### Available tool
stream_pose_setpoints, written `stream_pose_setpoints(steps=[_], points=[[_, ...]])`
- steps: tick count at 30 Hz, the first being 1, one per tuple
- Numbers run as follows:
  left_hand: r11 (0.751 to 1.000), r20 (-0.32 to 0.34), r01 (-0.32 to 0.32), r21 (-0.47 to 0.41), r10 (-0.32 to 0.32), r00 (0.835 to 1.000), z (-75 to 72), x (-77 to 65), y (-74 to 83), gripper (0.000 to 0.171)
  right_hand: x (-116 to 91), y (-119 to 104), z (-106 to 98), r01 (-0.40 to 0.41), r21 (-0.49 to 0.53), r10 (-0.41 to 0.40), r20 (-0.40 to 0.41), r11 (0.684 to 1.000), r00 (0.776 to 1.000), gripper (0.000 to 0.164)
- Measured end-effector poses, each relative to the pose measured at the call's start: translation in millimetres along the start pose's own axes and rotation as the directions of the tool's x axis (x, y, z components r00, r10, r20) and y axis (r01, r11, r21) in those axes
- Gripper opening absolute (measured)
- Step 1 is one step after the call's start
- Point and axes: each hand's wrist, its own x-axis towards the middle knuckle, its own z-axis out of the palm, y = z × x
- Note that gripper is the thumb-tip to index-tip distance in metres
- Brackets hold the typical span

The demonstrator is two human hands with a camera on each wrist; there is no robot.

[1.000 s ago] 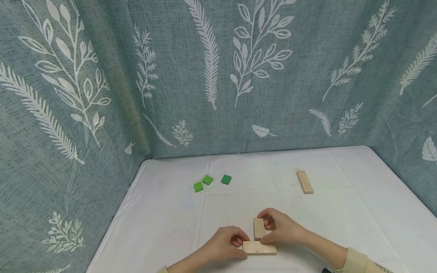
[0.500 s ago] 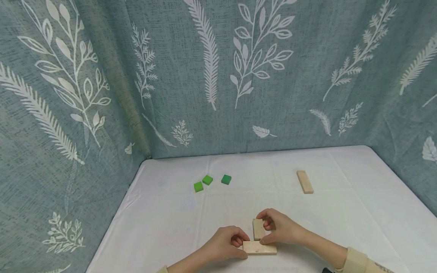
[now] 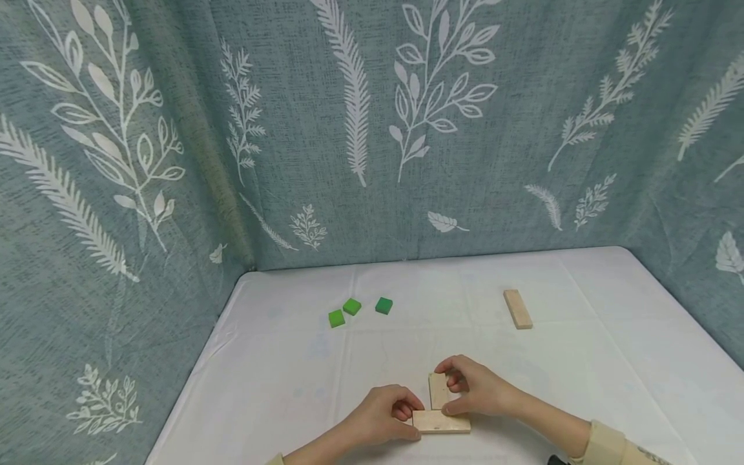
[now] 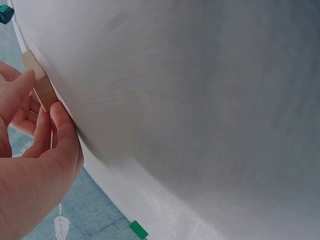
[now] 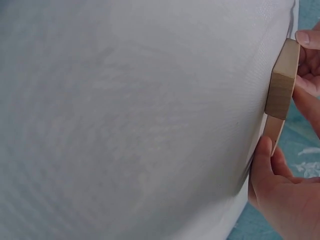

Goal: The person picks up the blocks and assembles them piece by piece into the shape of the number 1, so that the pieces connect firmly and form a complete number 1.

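Observation:
Two pale wooden blocks lie together near the front of the table. One flat block (image 3: 440,422) runs left to right; its left end is pinched between the fingers and thumb of my left hand (image 3: 380,416). Against its far edge a second wooden block (image 3: 438,391) points away, forming a T-like shape. My right hand (image 3: 479,387) grips that second block, fingers at its far end and thumb near the joint; the hand covers its right side. In the left wrist view my left hand (image 4: 52,160) is by a block end, and my right hand (image 5: 282,192) shows in the right wrist view.
A third wooden block (image 3: 517,309) lies farther back on the right of the white-covered table (image 3: 261,387). Two light green pieces (image 3: 336,318) and a darker green piece (image 3: 383,305) lie at the back left. A leaf-patterned curtain (image 3: 290,129) encloses the table's back and sides.
The second block has shifted very slightly towards the near block, with my right hand still on it. My left hand keeps its hold on the near block.

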Motion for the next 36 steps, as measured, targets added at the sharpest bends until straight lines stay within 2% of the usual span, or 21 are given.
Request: stream_pose_setpoints(steps=[22,30,36], points=[[1.0,0.004,-0.013,0.006,0.013,1.0,-0.3,-0.4,0.4,0.028,-1.8,0.3,-0.6,0.039,0.01,-0.039,0.013,0.999,0.999,0.056],[1.0,0.005,-0.002,0.004,0.002,1.0,0.3,-1.7,0.7,0.028,-2.5,-0.1,-1.2,0.035,0.006,-0.035,0.004,0.999,0.999,0.056],[1.0,0.005,0.002,0.012,-0.002,1.0,-0.1,-1.2,-0.2,0.029,-2.9,-6.1,-3.6,-0.011,0.017,0.011,-0.032,1.0,0.999,0.058]])
